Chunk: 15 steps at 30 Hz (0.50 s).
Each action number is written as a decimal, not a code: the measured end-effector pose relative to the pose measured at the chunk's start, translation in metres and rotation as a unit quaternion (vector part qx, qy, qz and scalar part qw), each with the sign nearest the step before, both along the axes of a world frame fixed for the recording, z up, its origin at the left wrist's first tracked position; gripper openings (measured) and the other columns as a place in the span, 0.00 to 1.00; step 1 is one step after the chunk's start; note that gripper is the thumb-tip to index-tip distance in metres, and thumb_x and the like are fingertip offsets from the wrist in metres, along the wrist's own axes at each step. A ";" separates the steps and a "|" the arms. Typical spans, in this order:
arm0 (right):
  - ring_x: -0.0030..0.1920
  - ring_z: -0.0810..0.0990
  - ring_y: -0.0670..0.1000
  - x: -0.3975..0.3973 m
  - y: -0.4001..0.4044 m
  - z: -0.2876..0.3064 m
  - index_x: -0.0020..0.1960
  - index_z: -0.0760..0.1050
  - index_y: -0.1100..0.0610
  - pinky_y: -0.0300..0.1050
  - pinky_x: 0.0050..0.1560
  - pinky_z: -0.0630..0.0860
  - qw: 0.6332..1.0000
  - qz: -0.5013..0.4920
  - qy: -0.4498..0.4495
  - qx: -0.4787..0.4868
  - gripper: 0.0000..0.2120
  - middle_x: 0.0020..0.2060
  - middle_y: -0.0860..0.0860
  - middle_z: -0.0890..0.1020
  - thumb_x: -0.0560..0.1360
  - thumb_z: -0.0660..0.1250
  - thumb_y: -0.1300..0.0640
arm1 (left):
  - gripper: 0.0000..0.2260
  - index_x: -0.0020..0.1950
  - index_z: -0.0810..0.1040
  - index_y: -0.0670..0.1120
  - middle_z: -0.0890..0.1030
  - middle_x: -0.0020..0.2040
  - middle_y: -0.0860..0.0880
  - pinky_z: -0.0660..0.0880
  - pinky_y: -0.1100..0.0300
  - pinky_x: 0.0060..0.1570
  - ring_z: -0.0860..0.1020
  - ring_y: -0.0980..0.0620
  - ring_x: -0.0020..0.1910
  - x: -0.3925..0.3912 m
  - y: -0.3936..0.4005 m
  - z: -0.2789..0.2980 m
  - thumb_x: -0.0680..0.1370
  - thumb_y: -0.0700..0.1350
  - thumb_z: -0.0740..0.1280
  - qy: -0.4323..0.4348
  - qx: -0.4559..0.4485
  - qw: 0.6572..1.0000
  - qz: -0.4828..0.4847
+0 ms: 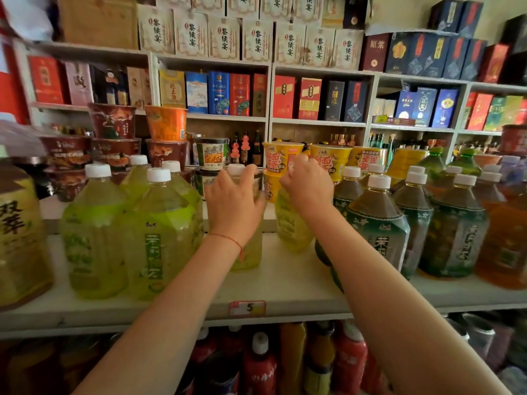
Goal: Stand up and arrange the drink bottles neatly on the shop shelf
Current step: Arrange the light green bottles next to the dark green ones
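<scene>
From the head camera, both bare arms reach forward over the white shop shelf point(285, 283). The left hand point(233, 203), a red string at its wrist, has its fingers curled round the shoulder of a pale yellow-green drink bottle point(248, 252) that stands upright at the middle of the shelf, its white cap just above the fingertips. The right hand point(309, 186) is clenched round the top of a second yellow-green bottle point(291, 223) just to the right of the first; its cap is hidden under the fingers and the bottle leans slightly. To the left stands a cluster of green tea bottles point(159, 238) with white caps, upright and touching one another. To the right are dark tea bottles point(379, 223), packed close. Behind, on a raised ledge, sit instant noodle cups point(281, 159). A price tag point(247, 308) marked 5 is on the near edge of the shelf, and red bottles point(259, 363) show on the level below
</scene>
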State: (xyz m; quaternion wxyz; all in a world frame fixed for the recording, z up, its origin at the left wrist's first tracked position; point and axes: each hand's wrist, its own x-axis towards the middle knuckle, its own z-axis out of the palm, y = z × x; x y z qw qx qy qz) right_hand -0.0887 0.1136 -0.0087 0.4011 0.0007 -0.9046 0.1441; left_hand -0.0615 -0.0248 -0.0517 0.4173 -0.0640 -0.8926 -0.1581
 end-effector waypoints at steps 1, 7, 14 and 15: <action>0.39 0.75 0.52 0.004 0.002 0.002 0.48 0.67 0.57 0.45 0.35 0.70 1.000 0.014 -0.003 -0.012 0.08 0.43 0.53 0.75 0.80 0.63 0.54 | 0.27 0.76 0.64 0.54 0.71 0.64 0.40 0.70 0.48 0.62 0.71 0.41 0.63 0.006 -0.002 -0.005 0.79 0.57 0.66 -0.031 -0.022 0.999 0.009; 0.41 0.77 0.53 0.020 -0.006 0.010 0.56 0.69 0.58 0.47 0.36 0.70 0.994 0.083 -0.061 -0.036 0.11 0.43 0.52 0.76 0.80 0.63 0.52 | 0.38 0.80 0.58 0.58 0.55 0.80 0.39 0.58 0.44 0.76 0.56 0.37 0.79 0.024 -0.013 -0.010 0.75 0.62 0.71 -0.112 -0.036 0.993 0.011; 0.36 0.70 0.47 0.037 -0.005 0.015 0.51 0.71 0.58 0.45 0.33 0.66 0.975 0.178 -0.106 -0.078 0.09 0.39 0.49 0.73 0.79 0.62 0.52 | 0.32 0.81 0.56 0.58 0.45 0.82 0.39 0.50 0.43 0.78 0.46 0.37 0.81 0.006 -0.017 -0.002 0.81 0.48 0.67 -0.175 -0.001 0.985 0.006; 0.37 0.71 0.48 0.040 -0.007 0.014 0.51 0.71 0.59 0.45 0.34 0.67 0.973 0.188 -0.106 -0.081 0.09 0.39 0.49 0.73 0.79 0.62 0.52 | 0.30 0.81 0.56 0.57 0.45 0.82 0.39 0.51 0.43 0.78 0.46 0.37 0.81 0.003 -0.018 0.000 0.82 0.44 0.65 -0.178 0.004 0.984 -0.006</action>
